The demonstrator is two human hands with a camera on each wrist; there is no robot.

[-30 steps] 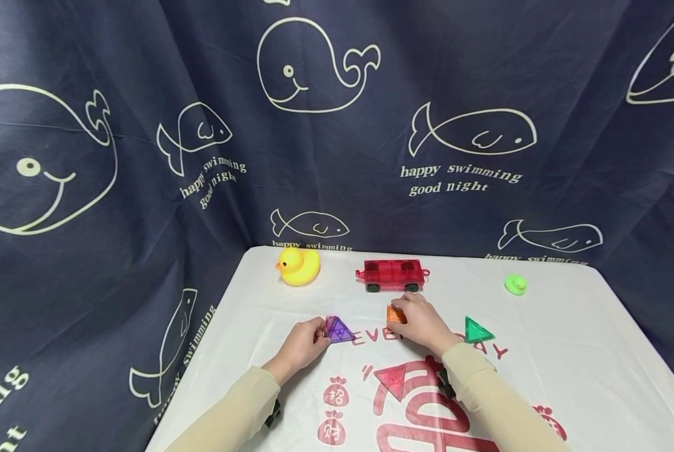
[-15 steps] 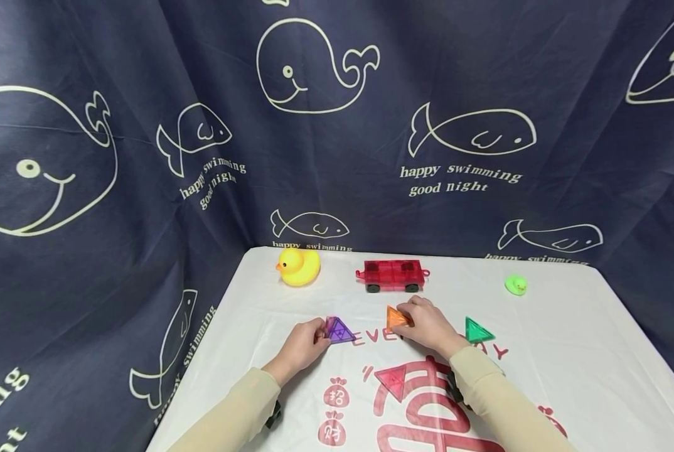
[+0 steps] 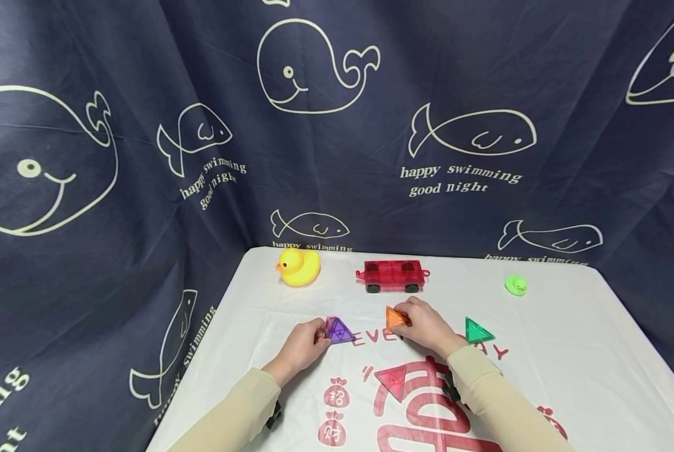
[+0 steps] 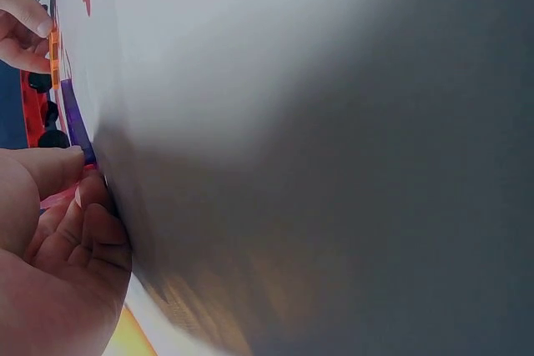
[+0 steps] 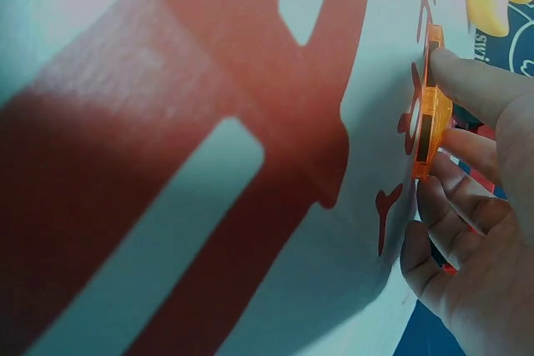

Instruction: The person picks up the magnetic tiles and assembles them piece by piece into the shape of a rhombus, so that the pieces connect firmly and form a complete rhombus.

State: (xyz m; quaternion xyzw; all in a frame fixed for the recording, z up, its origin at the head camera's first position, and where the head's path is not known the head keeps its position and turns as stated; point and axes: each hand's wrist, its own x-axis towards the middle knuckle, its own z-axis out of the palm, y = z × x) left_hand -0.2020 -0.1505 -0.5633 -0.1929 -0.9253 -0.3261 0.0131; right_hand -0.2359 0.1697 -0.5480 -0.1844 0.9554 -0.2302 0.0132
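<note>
With thumb and fingers, my left hand (image 3: 304,344) pinches a translucent pink tile (image 4: 58,198), mostly hidden by the fingers. Against it, right by the fingertips, lies a purple triangular magnetic tile (image 3: 339,331). My right hand (image 3: 425,323) pinches an orange triangular magnetic tile (image 3: 395,318) at the table surface, to the right of the purple one. In the right wrist view, the thumb presses the orange tile's edge (image 5: 430,110) while the fingers are on its other side. A gap separates the orange and purple tiles.
A red toy wagon (image 3: 393,275) stands behind the hands. A yellow duck (image 3: 299,267) is at the back left, a small green duck (image 3: 516,285) at the back right. A green triangular tile (image 3: 478,330) lies beside the right wrist, a red triangular tile (image 3: 392,380) nearer the front.
My right hand has shifted slightly right and turned, so more of the orange tile shows. My left hand and its tiles have stayed in place.
</note>
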